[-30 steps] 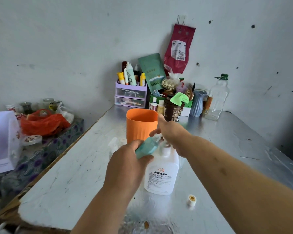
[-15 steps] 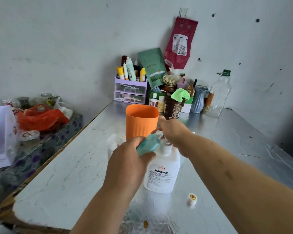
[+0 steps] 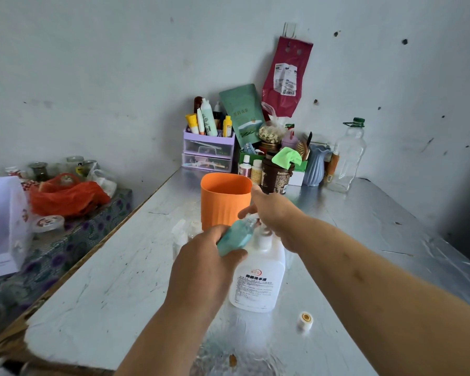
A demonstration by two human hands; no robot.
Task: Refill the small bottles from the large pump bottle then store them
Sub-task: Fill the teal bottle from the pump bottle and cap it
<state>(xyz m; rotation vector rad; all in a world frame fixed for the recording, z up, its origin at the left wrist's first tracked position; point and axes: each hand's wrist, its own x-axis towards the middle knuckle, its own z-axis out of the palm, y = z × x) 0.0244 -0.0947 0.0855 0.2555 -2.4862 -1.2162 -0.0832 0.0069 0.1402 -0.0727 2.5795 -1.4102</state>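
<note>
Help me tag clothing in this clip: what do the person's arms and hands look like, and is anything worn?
Both arms are bare as far as the frame shows: no sleeve on either. The left hand and right hand wear no gloves, and no ring, watch or bracelet is visible on the sides facing the camera. The right forearm has a few small marks.

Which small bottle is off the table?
The teal bottle, gripped tilted in the left hand beside the pump bottle; the clear small bottles sit on the table left of the orange cup.
</note>
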